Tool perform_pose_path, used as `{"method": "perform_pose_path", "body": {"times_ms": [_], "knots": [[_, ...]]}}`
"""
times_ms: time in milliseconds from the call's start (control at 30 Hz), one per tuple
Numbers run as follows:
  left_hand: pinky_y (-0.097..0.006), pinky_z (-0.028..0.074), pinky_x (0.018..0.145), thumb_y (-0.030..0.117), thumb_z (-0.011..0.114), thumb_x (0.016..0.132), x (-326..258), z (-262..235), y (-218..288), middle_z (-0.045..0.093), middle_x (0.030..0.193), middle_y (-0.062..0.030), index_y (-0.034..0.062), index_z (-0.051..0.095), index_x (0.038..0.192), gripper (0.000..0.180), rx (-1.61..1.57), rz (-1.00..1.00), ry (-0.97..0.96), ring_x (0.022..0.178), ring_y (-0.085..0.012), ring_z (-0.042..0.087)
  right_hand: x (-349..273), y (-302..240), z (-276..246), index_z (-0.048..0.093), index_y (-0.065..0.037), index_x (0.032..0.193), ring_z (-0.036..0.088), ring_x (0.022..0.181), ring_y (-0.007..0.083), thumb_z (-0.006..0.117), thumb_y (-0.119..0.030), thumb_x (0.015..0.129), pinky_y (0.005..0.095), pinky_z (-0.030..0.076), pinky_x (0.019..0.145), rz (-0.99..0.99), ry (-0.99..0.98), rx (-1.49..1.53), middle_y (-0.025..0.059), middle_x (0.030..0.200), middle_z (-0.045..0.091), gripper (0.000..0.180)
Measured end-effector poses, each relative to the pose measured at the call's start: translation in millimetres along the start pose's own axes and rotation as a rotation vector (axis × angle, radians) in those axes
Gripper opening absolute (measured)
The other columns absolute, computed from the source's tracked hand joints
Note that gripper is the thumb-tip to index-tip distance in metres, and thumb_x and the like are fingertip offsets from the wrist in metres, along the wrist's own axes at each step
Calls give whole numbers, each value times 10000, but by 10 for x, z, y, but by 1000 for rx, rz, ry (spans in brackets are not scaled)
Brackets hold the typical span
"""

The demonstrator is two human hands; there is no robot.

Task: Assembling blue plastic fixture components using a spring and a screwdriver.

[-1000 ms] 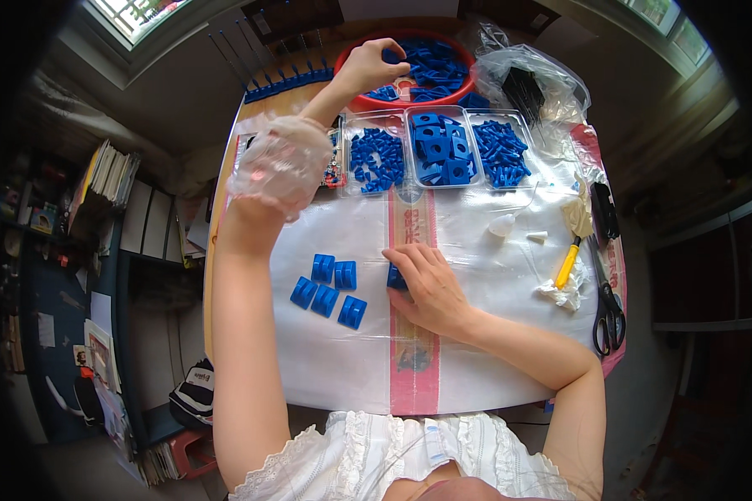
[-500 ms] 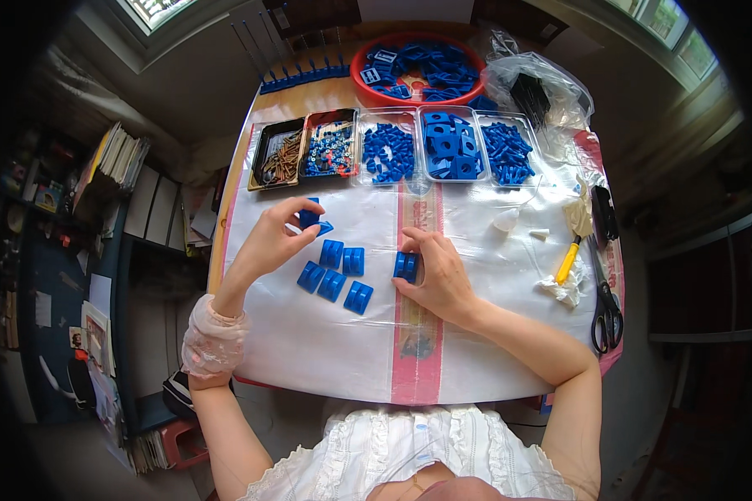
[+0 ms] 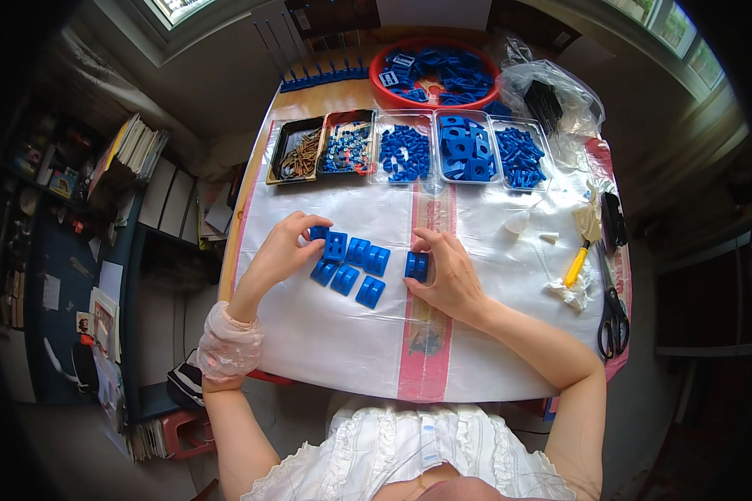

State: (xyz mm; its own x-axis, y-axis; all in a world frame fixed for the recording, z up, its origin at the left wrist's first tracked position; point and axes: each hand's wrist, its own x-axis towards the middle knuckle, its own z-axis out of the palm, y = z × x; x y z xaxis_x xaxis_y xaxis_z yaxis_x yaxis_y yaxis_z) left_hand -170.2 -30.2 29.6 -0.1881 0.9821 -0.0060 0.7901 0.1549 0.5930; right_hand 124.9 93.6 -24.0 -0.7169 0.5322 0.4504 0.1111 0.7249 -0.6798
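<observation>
Several flat blue plastic pieces [image 3: 353, 265] lie in two short rows on the white table cover [image 3: 351, 351]. My left hand [image 3: 282, 253] rests at the left end of the rows, its fingertips pinching one more blue piece [image 3: 318, 233] against the group. A little to the right my right hand [image 3: 448, 272] curls around another blue piece [image 3: 416, 265] and holds it on the cover.
A row of trays stands at the back: screws [image 3: 296, 154], small mixed parts [image 3: 348, 148], blue pegs [image 3: 405, 153], blue blocks [image 3: 464, 154], blue pins [image 3: 520, 155]. Behind them a red bowl [image 3: 433, 71] of blue parts and a plastic bag [image 3: 550, 96]. Scissors [image 3: 612, 313] and a yellow-handled tool [image 3: 577, 263] lie right.
My left hand came back from the red bowl with a blue piece and has lowered it to the left end of the rows. My right hand stayed on its piece.
</observation>
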Motion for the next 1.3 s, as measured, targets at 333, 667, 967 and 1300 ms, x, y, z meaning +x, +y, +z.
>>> {"method": "perform_pose_path", "body": {"times_ms": [333,667,967,1300], "knots": [[-327,560,772,91,782,862,-51,-198,148,694,1059,-113,87,680,1257,408,77,-72,54,866,-200,671,-1,-8,6,462,-59,1395,600,1029,308,861,-85,691,420,489,921,-12,10,34,108,1076,641,810],[-318,574,797,195,672,1004,166,413,934,754,946,-107,-28,613,1275,356,-498,52,-365,893,-155,708,14,-34,-37,408,-114,1399,635,1030,320,909,-56,668,439,520,891,-293,184,125,106,1137,684,887],[-279,567,711,154,677,991,1087,215,1116,748,917,-99,-53,723,1072,227,-374,218,-207,834,-131,700,18,-51,-70,418,-75,1413,523,1208,385,830,-58,745,481,430,1025,-208,296,36,188,1357,515,784],[-391,559,760,243,778,871,3130,804,1873,714,933,-119,123,817,998,178,32,602,448,852,-316,694,37,-86,-66,501,-23,1302,587,1111,392,684,36,787,444,512,902,-82,50,26,175,1236,547,550]]}}
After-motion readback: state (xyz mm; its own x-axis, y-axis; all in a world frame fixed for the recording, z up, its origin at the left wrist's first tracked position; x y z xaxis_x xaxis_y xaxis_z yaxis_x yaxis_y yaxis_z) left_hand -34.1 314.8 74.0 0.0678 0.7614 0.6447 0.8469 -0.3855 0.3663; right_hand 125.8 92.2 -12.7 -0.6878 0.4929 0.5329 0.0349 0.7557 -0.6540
